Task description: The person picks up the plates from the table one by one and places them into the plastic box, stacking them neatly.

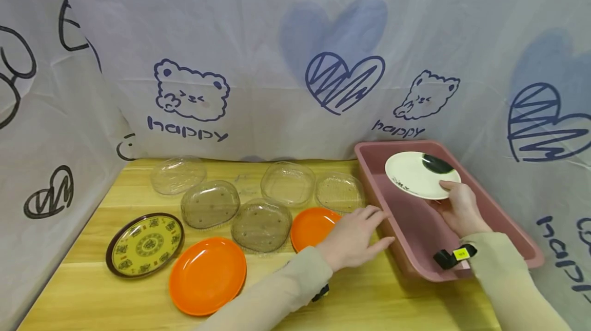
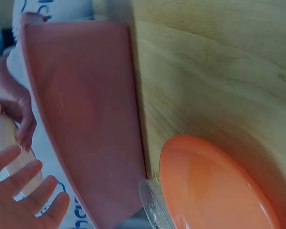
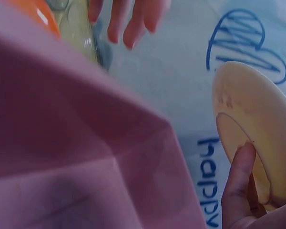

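A white plate (image 1: 411,174) with a dark green patch is held over the pink basin (image 1: 401,249) by my right hand (image 1: 461,210). The thumb lies on its upper face and fingers support the underside (image 3: 243,136), as the right wrist view shows. My left hand (image 1: 357,236) hovers beside the basin's left wall, fingers spread and holding nothing. Partly behind that hand lies an orange plate (image 1: 311,226). In the left wrist view the left fingers (image 2: 26,179) appear in front of the white plate (image 2: 7,138).
Another orange plate (image 1: 208,274) and a brown-rimmed yellow patterned plate (image 1: 148,246) lie at the table's left. Several clear plastic trays (image 1: 288,182) and smoky ones (image 1: 260,226) are spread behind them. A printed cloth (image 1: 258,64) hangs behind and at both sides.
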`<action>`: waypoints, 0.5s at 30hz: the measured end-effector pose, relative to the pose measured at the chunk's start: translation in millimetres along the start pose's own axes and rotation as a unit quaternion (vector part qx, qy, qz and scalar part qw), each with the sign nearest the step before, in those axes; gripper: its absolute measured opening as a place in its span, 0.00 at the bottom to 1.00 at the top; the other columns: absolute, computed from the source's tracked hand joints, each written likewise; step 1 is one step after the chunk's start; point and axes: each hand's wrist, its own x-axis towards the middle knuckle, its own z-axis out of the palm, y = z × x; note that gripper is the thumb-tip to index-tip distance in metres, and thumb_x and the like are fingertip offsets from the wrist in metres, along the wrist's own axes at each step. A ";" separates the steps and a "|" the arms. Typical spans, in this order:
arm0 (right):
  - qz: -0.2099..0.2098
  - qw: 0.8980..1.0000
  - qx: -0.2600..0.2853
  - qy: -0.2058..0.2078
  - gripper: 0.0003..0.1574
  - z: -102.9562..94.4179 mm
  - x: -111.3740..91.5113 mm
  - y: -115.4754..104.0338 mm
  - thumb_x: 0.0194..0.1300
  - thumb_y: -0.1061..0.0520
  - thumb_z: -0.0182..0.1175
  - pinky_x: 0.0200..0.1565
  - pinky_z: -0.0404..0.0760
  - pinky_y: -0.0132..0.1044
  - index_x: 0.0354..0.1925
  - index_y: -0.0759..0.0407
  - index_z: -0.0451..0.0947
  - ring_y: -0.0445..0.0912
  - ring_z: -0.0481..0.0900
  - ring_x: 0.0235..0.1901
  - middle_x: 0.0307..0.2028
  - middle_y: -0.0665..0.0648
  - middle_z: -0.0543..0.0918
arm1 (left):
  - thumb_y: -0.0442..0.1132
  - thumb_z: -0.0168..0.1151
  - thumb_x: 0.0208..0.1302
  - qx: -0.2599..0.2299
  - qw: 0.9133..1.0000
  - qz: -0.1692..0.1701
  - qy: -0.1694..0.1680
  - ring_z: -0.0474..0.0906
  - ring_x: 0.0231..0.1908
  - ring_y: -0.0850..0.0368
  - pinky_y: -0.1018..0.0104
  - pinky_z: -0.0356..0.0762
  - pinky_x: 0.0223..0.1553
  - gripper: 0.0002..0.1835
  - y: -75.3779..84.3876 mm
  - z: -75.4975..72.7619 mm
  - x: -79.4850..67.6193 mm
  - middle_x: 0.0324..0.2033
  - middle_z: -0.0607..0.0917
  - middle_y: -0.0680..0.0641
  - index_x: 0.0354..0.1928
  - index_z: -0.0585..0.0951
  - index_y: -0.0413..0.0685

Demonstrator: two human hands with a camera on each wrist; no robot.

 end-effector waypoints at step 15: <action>0.004 0.996 -0.088 0.007 0.29 -29.2 40.2 -3.1 0.79 0.57 0.38 0.33 0.75 0.33 0.74 0.53 0.49 0.39 0.80 0.27 0.26 0.45 0.84 | 0.77 0.46 0.65 0.098 0.989 0.085 -0.066 0.55 0.78 0.58 0.60 0.55 0.80 0.37 18.1 22.8 13.5 0.72 0.70 0.61 0.70 0.72 0.69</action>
